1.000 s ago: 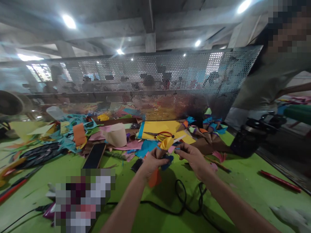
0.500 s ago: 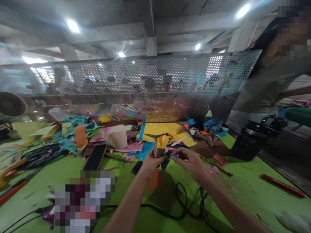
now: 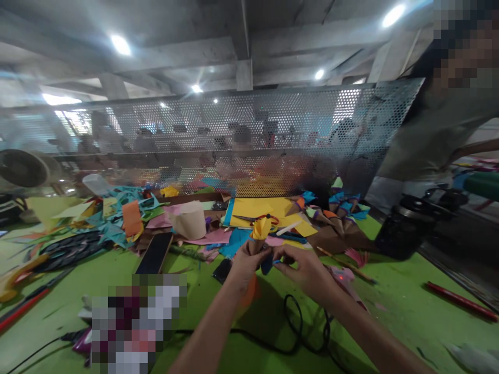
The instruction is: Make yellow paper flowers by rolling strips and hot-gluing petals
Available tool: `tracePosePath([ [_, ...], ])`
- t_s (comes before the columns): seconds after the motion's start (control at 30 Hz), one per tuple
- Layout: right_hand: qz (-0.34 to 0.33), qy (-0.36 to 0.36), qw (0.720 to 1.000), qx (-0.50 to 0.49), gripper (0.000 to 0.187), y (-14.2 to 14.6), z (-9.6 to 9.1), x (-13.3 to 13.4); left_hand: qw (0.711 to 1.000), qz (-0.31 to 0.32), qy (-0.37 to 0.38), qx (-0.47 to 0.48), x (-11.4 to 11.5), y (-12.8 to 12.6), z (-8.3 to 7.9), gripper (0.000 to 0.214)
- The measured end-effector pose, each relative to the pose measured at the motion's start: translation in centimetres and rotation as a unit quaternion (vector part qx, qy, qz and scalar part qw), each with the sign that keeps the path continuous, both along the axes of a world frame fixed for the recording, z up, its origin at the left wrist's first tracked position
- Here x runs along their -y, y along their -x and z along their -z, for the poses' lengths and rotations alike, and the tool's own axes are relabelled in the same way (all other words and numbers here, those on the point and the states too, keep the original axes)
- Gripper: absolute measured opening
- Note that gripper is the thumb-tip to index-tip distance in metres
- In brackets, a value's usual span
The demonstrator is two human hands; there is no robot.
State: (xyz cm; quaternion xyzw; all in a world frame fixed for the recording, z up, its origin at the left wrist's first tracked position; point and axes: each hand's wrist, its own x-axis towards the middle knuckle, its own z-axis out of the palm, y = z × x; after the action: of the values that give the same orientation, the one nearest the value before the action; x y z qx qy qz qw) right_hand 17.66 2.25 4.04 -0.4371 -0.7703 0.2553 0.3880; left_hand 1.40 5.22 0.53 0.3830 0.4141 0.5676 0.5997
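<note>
My left hand is closed around a small paper flower, yellow on top with a brown paper cone below. A dark blue piece of paper hangs by its fingertips, partly hidden. Close beside it, my right hand pinches a small bright blue bit, perhaps paper; its far end is lost behind the fingers. Beneath the hands lies an orange piece of paper, partly covered by my left forearm. Scissors with red handles rest on yellow paper just beyond the flower.
Several finished-looking paper cones lie at the back right. A phone and paper scraps are on the left. A black cable loops below my hands. A pink device with a red light sits by my right forearm. Another person stands at right.
My right hand has shifted slightly, its fingers drawn closer together around the blue bit. My left hand keeps hold of the paper flower. The whole view has moved a little.
</note>
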Motion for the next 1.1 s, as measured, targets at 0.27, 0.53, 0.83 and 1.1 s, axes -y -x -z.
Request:
tracePosePath([
  [0.27, 0.033, 0.112, 0.978, -0.173, 0.020, -1.3, 0.6, -1.0, 1.000, -0.021, -0.017, 0.012, 0.0, 0.1, -0.2, 0.047],
  [0.53, -0.011, 0.103, 0.974, -0.201, 0.022, 0.2, 1.3, -0.7, 0.999, -0.040, -0.033, -0.019, 0.4, -0.3, -0.8, 0.041],
  [0.83, 0.021, -0.048, 0.996, -0.078, 0.011, 0.0, 1.5, -0.3, 1.000, 0.000, 0.000, -0.013, 0.8, -0.9, -1.1, 0.047],
  [1.1, 0.031, -0.050, 0.995, -0.083, 0.003, -0.6, 0.7, -0.3, 0.996, 0.083, -0.006, -0.030, 1.2, -0.3, -0.8, 0.053],
])
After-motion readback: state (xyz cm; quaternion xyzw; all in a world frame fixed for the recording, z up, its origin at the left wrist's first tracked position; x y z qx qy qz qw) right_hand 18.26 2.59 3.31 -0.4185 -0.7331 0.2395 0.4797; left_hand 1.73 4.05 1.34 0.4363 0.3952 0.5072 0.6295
